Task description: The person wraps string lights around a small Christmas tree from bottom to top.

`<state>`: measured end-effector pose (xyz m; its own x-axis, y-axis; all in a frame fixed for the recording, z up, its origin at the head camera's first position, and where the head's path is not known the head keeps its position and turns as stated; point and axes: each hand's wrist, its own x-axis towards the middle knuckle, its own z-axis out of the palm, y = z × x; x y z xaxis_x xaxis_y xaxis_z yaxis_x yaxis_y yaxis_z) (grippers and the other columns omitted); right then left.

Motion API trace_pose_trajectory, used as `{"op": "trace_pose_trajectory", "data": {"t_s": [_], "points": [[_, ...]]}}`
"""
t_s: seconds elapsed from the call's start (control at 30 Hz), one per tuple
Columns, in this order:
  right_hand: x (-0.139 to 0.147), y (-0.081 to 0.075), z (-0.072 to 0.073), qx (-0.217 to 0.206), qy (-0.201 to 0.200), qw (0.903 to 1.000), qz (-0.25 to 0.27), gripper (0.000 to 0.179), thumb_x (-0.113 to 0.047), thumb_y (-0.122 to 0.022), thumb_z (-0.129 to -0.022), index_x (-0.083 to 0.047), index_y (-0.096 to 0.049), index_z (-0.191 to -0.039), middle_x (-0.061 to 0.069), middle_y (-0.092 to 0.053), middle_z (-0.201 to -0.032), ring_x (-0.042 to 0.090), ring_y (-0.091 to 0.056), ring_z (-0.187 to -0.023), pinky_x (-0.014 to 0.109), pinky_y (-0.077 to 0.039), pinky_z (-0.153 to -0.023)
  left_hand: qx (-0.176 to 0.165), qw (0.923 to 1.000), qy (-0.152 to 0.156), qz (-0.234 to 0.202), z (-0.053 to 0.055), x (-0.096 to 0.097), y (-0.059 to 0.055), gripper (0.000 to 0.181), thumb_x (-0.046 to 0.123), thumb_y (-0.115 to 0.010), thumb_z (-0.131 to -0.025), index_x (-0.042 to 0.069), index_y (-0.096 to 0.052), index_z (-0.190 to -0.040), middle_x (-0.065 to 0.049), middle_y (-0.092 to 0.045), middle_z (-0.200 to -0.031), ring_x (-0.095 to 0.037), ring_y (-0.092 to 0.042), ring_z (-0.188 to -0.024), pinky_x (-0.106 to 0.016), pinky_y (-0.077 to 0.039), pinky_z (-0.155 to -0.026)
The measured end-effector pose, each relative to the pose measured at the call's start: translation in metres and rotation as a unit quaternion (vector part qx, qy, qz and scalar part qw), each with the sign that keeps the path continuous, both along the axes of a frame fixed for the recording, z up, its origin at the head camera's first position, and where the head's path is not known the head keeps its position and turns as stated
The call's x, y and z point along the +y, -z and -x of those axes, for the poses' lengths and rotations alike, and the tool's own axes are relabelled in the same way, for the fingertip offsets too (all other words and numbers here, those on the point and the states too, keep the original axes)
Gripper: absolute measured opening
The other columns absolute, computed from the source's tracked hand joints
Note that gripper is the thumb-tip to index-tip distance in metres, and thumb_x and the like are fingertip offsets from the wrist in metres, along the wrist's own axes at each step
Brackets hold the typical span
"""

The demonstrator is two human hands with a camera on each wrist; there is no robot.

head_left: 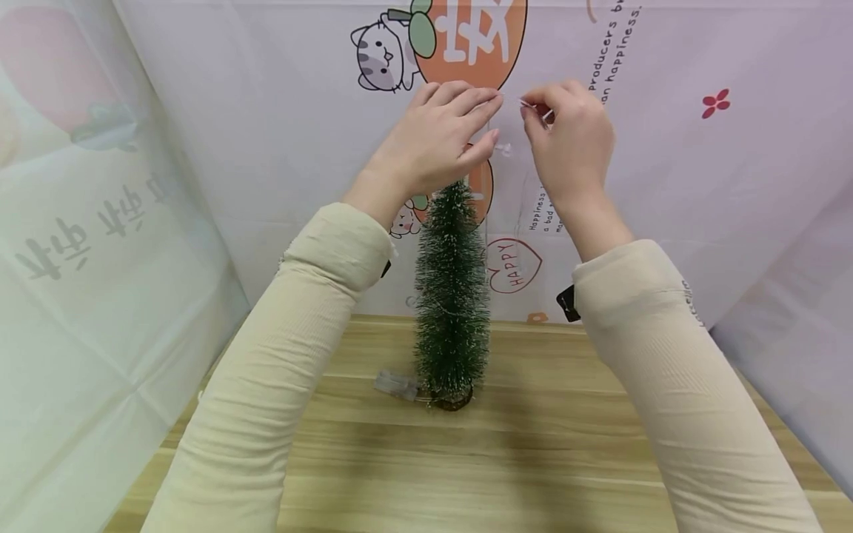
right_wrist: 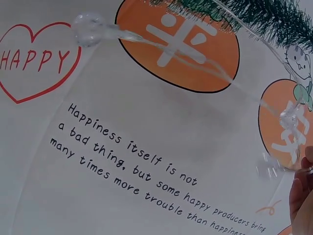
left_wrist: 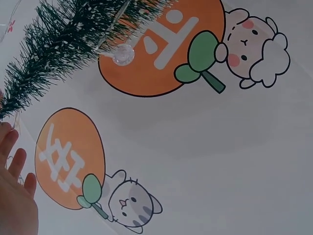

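A small green artificial Christmas tree [head_left: 453,296] with pale-speckled bristles stands upright on the wooden table. My left hand [head_left: 443,137] is at the tree's tip, palm down, its fingers extended toward the right hand. In the left wrist view, its spread fingertips [left_wrist: 18,164] show right beside the tip. My right hand [head_left: 574,141], level with the left and a little apart from it, pinches the clear wire of a string of lights [right_wrist: 176,51] between thumb and fingers. Clear round bulbs [right_wrist: 88,30] dangle along the strand, which loops down beside the tree.
A clear battery box [head_left: 396,384] lies on the table [head_left: 413,474] left of the tree's brown base [head_left: 453,402], a thin wire joining them. Behind stands a white printed cloth backdrop [head_left: 293,148] with orange fruit, cartoon animals and lettering. Similar cloth hangs at both sides.
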<state>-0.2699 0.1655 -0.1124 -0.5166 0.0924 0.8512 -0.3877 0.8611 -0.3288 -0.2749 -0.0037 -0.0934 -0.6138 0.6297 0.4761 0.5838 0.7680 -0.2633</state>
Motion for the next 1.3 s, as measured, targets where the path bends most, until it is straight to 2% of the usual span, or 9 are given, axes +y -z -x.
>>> {"op": "trace_pose_trajectory", "data": {"t_s": [0.13, 0.27, 0.4, 0.5, 0.67, 0.87, 0.97, 1.07, 1.3], "points": [[0.001, 0.003, 0.001, 0.000, -0.006, 1.0000, 0.007, 0.022, -0.018, -0.056, -0.095, -0.009, -0.073, -0.106, 0.012, -0.070, -0.102, 0.023, -0.064, -0.097, 0.036, -0.050, -0.081, 0.061, 0.9970, 0.030, -0.037, 0.001, -0.001, 0.002, 0.046, 0.034, -0.031, -0.104, 0.014, -0.044, -0.143, 0.000, -0.047, -0.147, -0.020, -0.040, -0.137, -0.036, -0.028, -0.116], [-0.001, 0.004, 0.001, 0.011, -0.033, 0.9993, 0.012, 0.021, -0.016, -0.058, -0.095, -0.007, -0.074, -0.105, 0.013, -0.070, -0.101, 0.023, -0.066, -0.095, 0.034, -0.051, -0.083, 0.136, 0.9863, 0.048, -0.079, 0.000, 0.002, 0.004, 0.035, 0.028, -0.042, -0.103, 0.011, -0.063, -0.124, -0.002, -0.066, -0.125, -0.020, -0.057, -0.120, -0.033, -0.042, -0.106], [-0.003, 0.005, 0.001, 0.024, -0.053, 0.9983, 0.004, 0.021, -0.015, -0.059, -0.094, -0.004, -0.074, -0.104, 0.014, -0.069, -0.100, 0.023, -0.067, -0.094, 0.032, -0.052, -0.081, 0.183, 0.9771, 0.034, -0.104, -0.001, 0.006, 0.004, 0.025, 0.022, -0.046, -0.101, 0.008, -0.066, -0.109, -0.003, -0.071, -0.108, -0.021, -0.064, -0.103, -0.032, -0.052, -0.092], [-0.004, 0.006, 0.000, 0.031, -0.049, 0.9983, -0.008, 0.021, -0.015, -0.059, -0.094, -0.004, -0.074, -0.103, 0.015, -0.068, -0.098, 0.023, -0.067, -0.094, 0.033, -0.052, -0.081, 0.201, 0.9727, 0.022, -0.114, 0.001, 0.007, 0.005, 0.021, 0.020, -0.048, -0.100, 0.008, -0.063, -0.109, -0.004, -0.071, -0.105, -0.021, -0.065, -0.098, -0.031, -0.054, -0.086], [-0.005, 0.009, -0.001, 0.055, -0.037, 0.9976, -0.022, 0.022, -0.015, -0.055, -0.096, -0.004, -0.073, -0.103, 0.016, -0.067, -0.097, 0.024, -0.067, -0.094, 0.036, -0.054, -0.082, 0.195, 0.9711, -0.007, -0.138, 0.009, 0.003, 0.006, 0.024, 0.024, -0.046, -0.100, 0.011, -0.066, -0.105, -0.002, -0.071, -0.104, -0.020, -0.065, -0.100, -0.029, -0.054, -0.088], [-0.005, 0.019, 0.000, 0.081, -0.045, 0.9954, -0.024, 0.023, -0.012, -0.052, -0.096, 0.001, -0.070, -0.102, 0.019, -0.064, -0.094, 0.029, -0.064, -0.093, 0.038, -0.053, -0.081, 0.136, 0.9708, -0.038, -0.194, 0.015, -0.007, 0.009, 0.023, 0.028, -0.050, -0.097, 0.013, -0.067, -0.103, 0.000, -0.073, -0.103, -0.021, -0.066, -0.096, -0.030, -0.054, -0.084], [-0.003, 0.025, 0.002, 0.104, -0.054, 0.9923, -0.039, 0.023, -0.011, -0.051, -0.096, 0.002, -0.069, -0.100, 0.020, -0.064, -0.094, 0.032, -0.061, -0.092, 0.040, -0.052, -0.080, 0.124, 0.9694, -0.047, -0.206, 0.014, -0.010, 0.010, 0.023, 0.029, -0.052, -0.096, 0.013, -0.067, -0.103, 0.000, -0.074, -0.102, -0.021, -0.067, -0.094, -0.031, -0.054, -0.084], [-0.002, 0.031, 0.003, 0.124, -0.064, 0.9887, -0.054, 0.024, -0.013, -0.051, -0.096, 0.003, -0.068, -0.098, 0.021, -0.062, -0.093, 0.033, -0.060, -0.091, 0.040, -0.051, -0.078, 0.129, 0.9645, -0.044, -0.226, 0.015, -0.014, 0.013, 0.022, 0.030, -0.052, -0.096, 0.014, -0.067, -0.101, 0.000, -0.074, -0.099, -0.021, -0.067, -0.091, -0.031, -0.055, -0.079], [-0.005, 0.040, 0.001, 0.168, -0.092, 0.9805, -0.047, 0.022, -0.011, -0.052, -0.096, 0.005, -0.068, -0.094, 0.021, -0.060, -0.092, 0.029, -0.067, -0.081, 0.036, -0.058, -0.074, 0.163, 0.9510, 0.008, -0.263, 0.021, -0.024, 0.025, 0.022, 0.028, -0.054, -0.095, 0.011, -0.067, -0.098, -0.001, -0.073, -0.096, -0.022, -0.065, -0.085, -0.030, -0.054, -0.075]]}}
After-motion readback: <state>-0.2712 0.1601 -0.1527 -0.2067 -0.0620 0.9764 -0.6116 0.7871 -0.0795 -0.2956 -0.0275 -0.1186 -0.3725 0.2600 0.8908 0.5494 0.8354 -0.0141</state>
